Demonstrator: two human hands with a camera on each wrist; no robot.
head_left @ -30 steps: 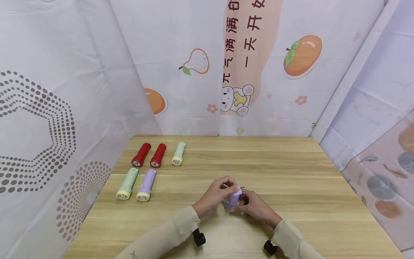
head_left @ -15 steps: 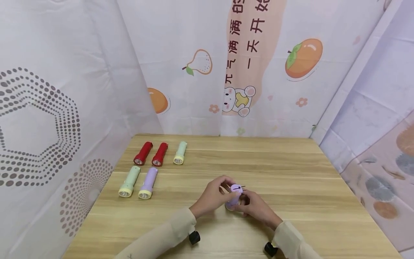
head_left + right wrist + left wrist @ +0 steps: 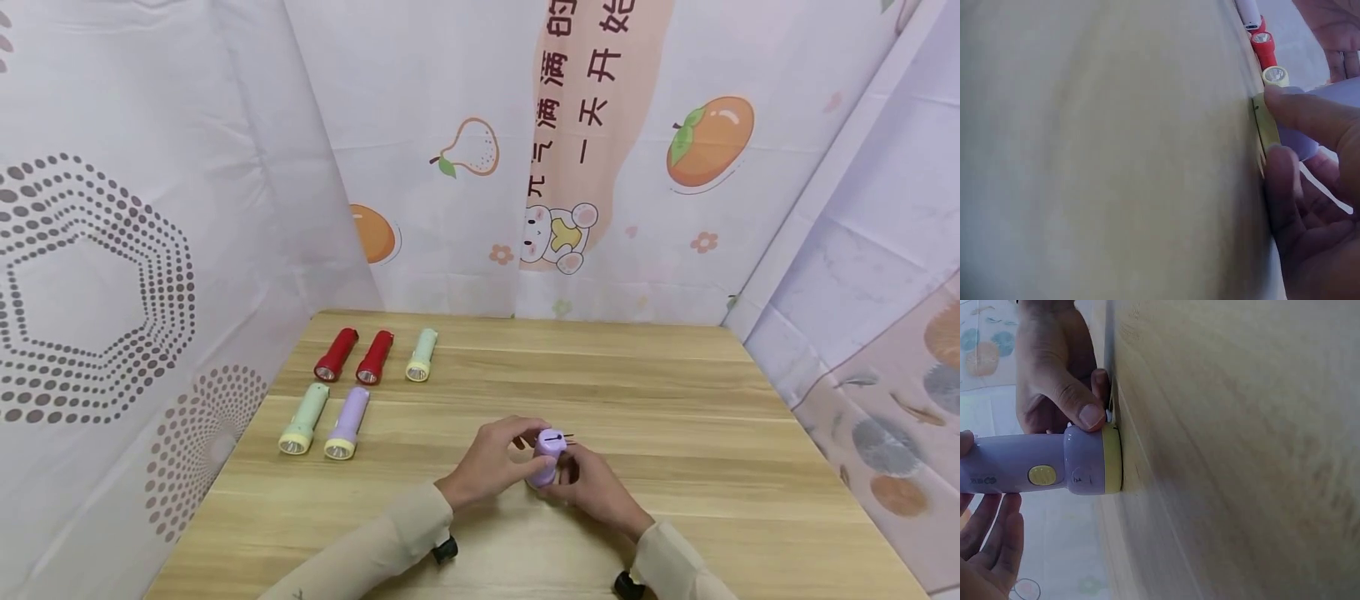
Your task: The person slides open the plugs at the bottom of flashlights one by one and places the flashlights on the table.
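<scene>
A purple flashlight (image 3: 552,450) stands on its yellow-rimmed head on the table, tail up. At its tail there is a dark slot, and thin dark prongs stick out toward the right. My left hand (image 3: 489,460) holds the upper body between thumb and fingers. Low down, my right hand (image 3: 597,490) pinches the head close to the tabletop. A yellow oval switch (image 3: 1042,475) on the body shows in the left wrist view. In the right wrist view the yellow rim (image 3: 1266,128) lies between my right thumb and fingers.
Several flashlights lie at the table's left: two red (image 3: 375,357), two pale green with yellow rims (image 3: 306,417), and another purple (image 3: 348,423). The wooden table (image 3: 637,375) meets printed curtains (image 3: 450,250) at its back and sides.
My left hand's fingers have come off the flashlight's tail and lowered to its side, uncovering the slot on top. The right hand stays at the head. The head view has shifted slightly.
</scene>
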